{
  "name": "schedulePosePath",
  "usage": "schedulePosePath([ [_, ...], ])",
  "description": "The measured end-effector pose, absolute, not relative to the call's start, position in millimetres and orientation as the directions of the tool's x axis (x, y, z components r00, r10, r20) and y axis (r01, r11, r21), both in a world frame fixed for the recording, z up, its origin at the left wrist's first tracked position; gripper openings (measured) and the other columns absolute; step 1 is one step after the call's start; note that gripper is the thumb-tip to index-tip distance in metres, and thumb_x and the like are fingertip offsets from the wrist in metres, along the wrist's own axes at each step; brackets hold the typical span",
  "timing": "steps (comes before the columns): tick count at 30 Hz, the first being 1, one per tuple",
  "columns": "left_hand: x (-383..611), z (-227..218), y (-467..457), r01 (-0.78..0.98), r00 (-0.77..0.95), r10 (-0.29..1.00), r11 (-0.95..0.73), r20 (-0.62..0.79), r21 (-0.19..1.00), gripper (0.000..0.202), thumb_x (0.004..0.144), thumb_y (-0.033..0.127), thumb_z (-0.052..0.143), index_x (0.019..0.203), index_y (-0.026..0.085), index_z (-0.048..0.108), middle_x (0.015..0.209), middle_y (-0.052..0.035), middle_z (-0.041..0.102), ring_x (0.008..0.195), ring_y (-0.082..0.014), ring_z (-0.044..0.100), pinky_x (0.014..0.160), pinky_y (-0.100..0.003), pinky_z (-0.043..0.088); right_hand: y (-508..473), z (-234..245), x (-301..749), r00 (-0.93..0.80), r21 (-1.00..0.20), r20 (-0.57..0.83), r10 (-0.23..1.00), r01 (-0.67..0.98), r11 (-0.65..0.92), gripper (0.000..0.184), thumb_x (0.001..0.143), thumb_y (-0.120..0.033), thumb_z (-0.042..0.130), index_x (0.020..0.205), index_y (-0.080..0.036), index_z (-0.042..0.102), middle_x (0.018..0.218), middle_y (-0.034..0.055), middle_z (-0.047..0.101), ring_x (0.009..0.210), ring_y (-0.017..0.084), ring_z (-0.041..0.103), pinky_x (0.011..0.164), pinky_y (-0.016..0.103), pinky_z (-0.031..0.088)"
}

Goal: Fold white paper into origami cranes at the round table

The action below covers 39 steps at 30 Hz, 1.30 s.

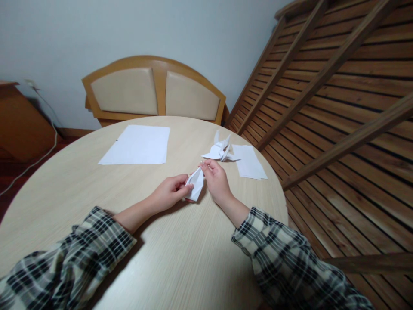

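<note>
A small piece of folded white paper (196,186), narrowing to a point at its far end, is held between both hands just above the table. My left hand (172,189) grips its left side, thumb on top and fingers partly hidden beneath. With thumb and fingers pinched together, my right hand (217,180) has hold of its upper tip. Just beyond the right hand lie folded white paper cranes (221,148), bunched so closely that I cannot tell how many there are.
The round wooden table (155,275) carries a stack of white sheets (137,144) at its far left and smaller cut sheets (250,162) near its right edge. Behind stands a padded headboard (158,86). A slatted wooden frame (338,107) leans along the right.
</note>
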<state>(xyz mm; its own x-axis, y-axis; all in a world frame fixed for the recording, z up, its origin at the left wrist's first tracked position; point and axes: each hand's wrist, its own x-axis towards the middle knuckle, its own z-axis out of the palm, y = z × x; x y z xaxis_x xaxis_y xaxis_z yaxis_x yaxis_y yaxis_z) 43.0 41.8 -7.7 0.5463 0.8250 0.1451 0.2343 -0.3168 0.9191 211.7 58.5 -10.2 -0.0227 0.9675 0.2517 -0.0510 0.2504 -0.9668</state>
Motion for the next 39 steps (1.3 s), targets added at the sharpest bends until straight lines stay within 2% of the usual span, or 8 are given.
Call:
schedulePosePath([
  [7, 44.8, -1.4, 42.3, 0.286, 0.504, 0.855, -0.299, 0.123, 0.91, 0.04, 0.088, 0.052, 0.044, 0.072, 0.016, 0.053, 0.062, 0.0026, 0.045, 0.057, -0.0121, 0.039, 0.052, -0.024, 0.032, 54.2, -6.6, 209.7, -0.082, -0.954, 0.29, 0.954, -0.104, 0.281, 0.03, 0.085, -0.053, 0.061, 0.08, -0.025, 0.051, 0.066, -0.003, 0.061, 0.064, 0.016, 0.061, 0.067, 0.032, 0.05],
  [10, 44.9, -0.9, 42.5, 0.287, 0.508, 0.857, -0.27, 0.093, 0.919, 0.045, 0.087, 0.056, 0.041, 0.065, 0.018, 0.049, 0.058, 0.0029, 0.041, 0.054, -0.0114, 0.036, 0.049, -0.024, 0.029, 51.2, -4.0, 208.9, -0.124, -0.952, 0.298, 0.946, -0.117, 0.285, 0.031, 0.084, -0.054, 0.062, 0.08, -0.024, 0.055, 0.07, -0.0014, 0.064, 0.07, 0.016, 0.063, 0.073, 0.034, 0.051],
  [14, 43.9, -1.0, 41.2, 0.306, 0.51, 0.855, -0.288, 0.099, 0.908, 0.048, 0.086, 0.058, 0.043, 0.057, 0.02, 0.041, 0.052, 0.0045, 0.034, 0.049, -0.0097, 0.03, 0.045, -0.022, 0.024, 50.0, -3.1, 210.1, -0.122, -0.949, 0.315, 0.941, -0.045, 0.312, 0.036, 0.087, -0.057, 0.056, 0.078, -0.023, 0.061, 0.076, 0.002, 0.066, 0.075, 0.017, 0.062, 0.076, 0.033, 0.049],
  [19, 43.8, -1.0, 39.2, 0.324, 0.486, 0.863, -0.321, 0.134, 0.89, 0.047, 0.087, 0.055, 0.044, 0.055, 0.02, 0.04, 0.051, 0.0045, 0.033, 0.048, -0.0094, 0.03, 0.044, -0.022, 0.022, 53.1, -5.2, 211.5, -0.083, -0.956, 0.292, 0.953, -0.022, 0.291, 0.044, 0.089, -0.064, 0.048, 0.086, -0.023, 0.064, 0.077, 0.0028, 0.063, 0.076, 0.016, 0.059, 0.073, 0.031, 0.046],
  [22, 43.8, -2.5, 40.0, 0.324, 0.476, 0.867, -0.327, 0.146, 0.888, 0.047, 0.088, 0.053, 0.044, 0.056, 0.019, 0.041, 0.052, 0.0045, 0.033, 0.049, -0.0094, 0.031, 0.044, -0.022, 0.023, 54.1, -6.2, 210.6, -0.107, -0.962, 0.272, 0.956, -0.023, 0.271, 0.041, 0.08, -0.064, 0.061, 0.086, -0.023, 0.061, 0.075, -0.0001, 0.058, 0.07, 0.015, 0.054, 0.066, 0.029, 0.044],
  [26, 43.4, -4.3, 42.2, 0.3, 0.495, 0.851, -0.356, 0.175, 0.885, 0.047, 0.089, 0.052, 0.044, 0.057, 0.018, 0.045, 0.054, 0.0045, 0.034, 0.05, -0.0093, 0.031, 0.046, -0.022, 0.024, 52.4, -5.8, 209.0, -0.171, -0.963, 0.266, 0.949, 0.001, 0.27, 0.039, 0.072, -0.056, 0.073, 0.075, -0.023, 0.055, 0.066, -0.0034, 0.051, 0.063, 0.014, 0.047, 0.059, 0.028, 0.039],
  [33, 43.8, -1.8, 41.8, 0.262, 0.469, 0.861, -0.348, 0.196, 0.9, 0.038, 0.089, 0.048, 0.047, 0.075, 0.015, 0.059, 0.063, 0.0016, 0.049, 0.057, -0.0113, 0.041, 0.05, -0.022, 0.031, 50.8, -5.5, 208.7, -0.139, -0.948, 0.308, 0.941, 0.044, 0.317, 0.034, 0.076, -0.05, 0.07, 0.067, -0.022, 0.053, 0.062, -0.0034, 0.049, 0.061, 0.013, 0.045, 0.057, 0.028, 0.036],
  [39, 45.9, 1.8, 39.5, 0.241, 0.433, 0.877, -0.334, 0.207, 0.911, 0.037, 0.087, 0.047, 0.049, 0.069, 0.015, 0.058, 0.058, 0.0025, 0.047, 0.054, -0.0106, 0.039, 0.048, -0.022, 0.031, 51.1, -8.0, 207.4, -0.139, -0.94, 0.33, 0.934, 0.045, 0.338, 0.032, 0.078, -0.049, 0.069, 0.068, -0.022, 0.054, 0.062, -0.0029, 0.05, 0.06, 0.014, 0.046, 0.057, 0.028, 0.037],
])
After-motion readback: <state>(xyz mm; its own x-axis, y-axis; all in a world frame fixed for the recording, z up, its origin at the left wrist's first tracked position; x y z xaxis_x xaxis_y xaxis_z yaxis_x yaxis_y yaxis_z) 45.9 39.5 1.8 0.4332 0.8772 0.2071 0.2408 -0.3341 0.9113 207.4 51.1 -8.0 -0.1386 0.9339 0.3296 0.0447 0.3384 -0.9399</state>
